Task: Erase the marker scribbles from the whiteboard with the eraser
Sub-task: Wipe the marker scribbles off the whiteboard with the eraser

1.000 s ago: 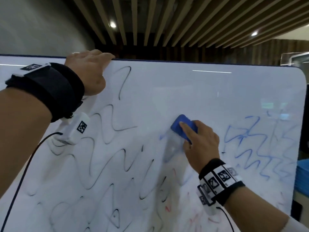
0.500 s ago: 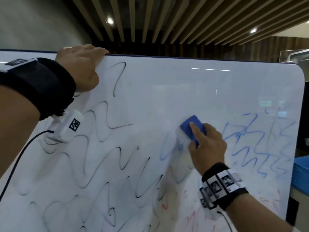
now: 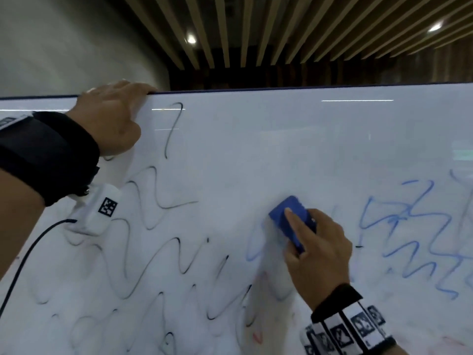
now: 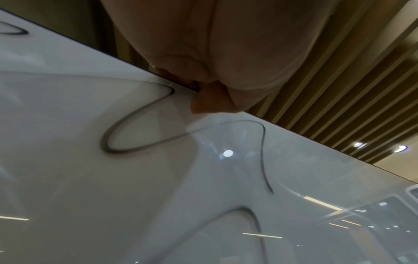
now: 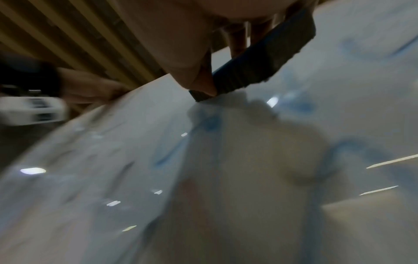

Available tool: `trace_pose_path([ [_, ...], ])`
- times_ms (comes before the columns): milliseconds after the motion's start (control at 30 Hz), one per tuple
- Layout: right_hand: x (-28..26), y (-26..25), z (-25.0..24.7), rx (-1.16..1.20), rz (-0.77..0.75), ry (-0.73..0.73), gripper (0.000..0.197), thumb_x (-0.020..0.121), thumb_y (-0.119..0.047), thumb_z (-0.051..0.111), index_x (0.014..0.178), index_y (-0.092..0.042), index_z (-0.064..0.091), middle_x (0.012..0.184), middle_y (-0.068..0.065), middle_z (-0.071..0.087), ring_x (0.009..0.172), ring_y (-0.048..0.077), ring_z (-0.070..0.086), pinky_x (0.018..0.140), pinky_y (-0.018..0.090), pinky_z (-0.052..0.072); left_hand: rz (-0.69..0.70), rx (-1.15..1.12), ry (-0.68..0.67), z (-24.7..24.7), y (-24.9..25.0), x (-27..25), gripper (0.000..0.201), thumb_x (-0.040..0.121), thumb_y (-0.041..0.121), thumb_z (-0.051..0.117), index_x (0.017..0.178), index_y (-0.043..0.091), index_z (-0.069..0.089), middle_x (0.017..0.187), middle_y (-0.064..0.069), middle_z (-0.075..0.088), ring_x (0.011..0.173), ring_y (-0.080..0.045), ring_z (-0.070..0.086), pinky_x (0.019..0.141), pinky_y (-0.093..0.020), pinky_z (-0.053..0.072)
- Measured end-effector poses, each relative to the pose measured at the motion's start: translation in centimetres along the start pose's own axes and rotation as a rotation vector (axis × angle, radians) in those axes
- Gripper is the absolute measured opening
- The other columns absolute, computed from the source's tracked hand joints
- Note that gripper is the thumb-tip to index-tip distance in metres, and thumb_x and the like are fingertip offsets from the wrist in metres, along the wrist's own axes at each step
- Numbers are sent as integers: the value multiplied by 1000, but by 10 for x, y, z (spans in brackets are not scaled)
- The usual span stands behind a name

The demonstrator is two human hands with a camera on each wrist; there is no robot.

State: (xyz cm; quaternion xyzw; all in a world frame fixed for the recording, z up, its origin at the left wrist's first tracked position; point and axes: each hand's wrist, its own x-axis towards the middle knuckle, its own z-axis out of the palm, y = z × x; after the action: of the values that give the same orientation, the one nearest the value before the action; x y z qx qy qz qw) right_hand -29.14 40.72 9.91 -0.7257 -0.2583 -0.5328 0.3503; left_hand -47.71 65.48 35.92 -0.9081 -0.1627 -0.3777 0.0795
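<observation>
smears likely if the right hand (image 3: 316,254), gripping the eraser (image 3: 289,221) mid-frame, presses unevenly; left hand (image 3: 112,121) clutches the whiteboard (image 3: 256,149) edge upper left.

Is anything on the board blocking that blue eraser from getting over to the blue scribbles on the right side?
Nothing visible does. The right hand holds the eraser flat against the whiteboard, and only bare board lies between it and the blue scribbles. The left hand grips the top edge, far off to the other side.
</observation>
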Motion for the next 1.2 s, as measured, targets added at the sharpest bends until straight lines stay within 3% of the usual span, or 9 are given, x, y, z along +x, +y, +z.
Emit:
trace_pose_path([
  [167,0,-66,20,99,-383,-259,65,56,-23,74,119,-36,65,116,2,59,93,29,55,74,41,39,-26,1,-24,-1,4,-3,86,63,24,36,149,24,40,145,-10,48,132,-36,44,115,-47,33],
  [333,89,-51,4,88,-324,-126,60,61,-15,78,119,-28,69,113,10,60,91,37,53,69,41,33,-63,2,-42,-6,9,-6,83,68,23,35,150,21,40,147,-10,46,136,-32,43,116,-43,32],
  [433,67,-84,17,127,-447,-196,59,58,-16,76,116,-27,70,108,9,60,86,34,51,69,37,25,-103,13,-33,-5,8,-3,71,83,6,44,151,24,38,150,-7,44,137,-29,41,116,-40,32],
  [533,26,-115,36,150,-643,-330,62,54,-17,76,113,-30,69,104,5,60,80,31,53,69,36,27,-125,28,-51,-8,5,-4,77,82,-1,44,151,33,37,150,-3,45,138,-29,42,116,-43,34],
  [733,121,-80,5,82,-422,-124,57,62,-16,78,117,-27,70,113,12,60,90,38,54,70,42,35,-188,49,-70,-21,-41,-13,63,86,10,43,143,38,44,141,1,51,131,-27,47,110,-47,40],
  [833,80,-100,13,98,-467,-208,59,58,-15,77,116,-28,69,110,9,59,86,33,52,69,37,27,-217,57,-45,-21,-63,-17,73,86,-2,47,149,35,38,148,-2,44,138,-27,40,115,-44,34],
  [933,14,-134,41,104,-652,-352,63,53,-23,78,114,-33,67,111,2,58,85,28,53,71,37,32,-174,55,-22,-21,-72,-18,77,84,-2,48,151,34,36,150,-3,43,140,-28,39,117,-43,31],
  [1000,19,-140,44,103,-687,-356,62,54,-24,78,114,-35,66,114,1,59,87,28,55,73,39,35,-143,64,-15,-20,-75,-16,77,84,-2,48,151,33,36,149,-4,44,139,-29,40,117,-43,31],
  [1200,91,-123,21,52,-395,-104,60,63,-12,76,120,-27,69,117,10,61,94,35,53,73,44,39,-125,103,20,-25,-110,-24,73,85,1,48,150,31,38,146,-7,46,134,-32,42,113,-43,34],
])
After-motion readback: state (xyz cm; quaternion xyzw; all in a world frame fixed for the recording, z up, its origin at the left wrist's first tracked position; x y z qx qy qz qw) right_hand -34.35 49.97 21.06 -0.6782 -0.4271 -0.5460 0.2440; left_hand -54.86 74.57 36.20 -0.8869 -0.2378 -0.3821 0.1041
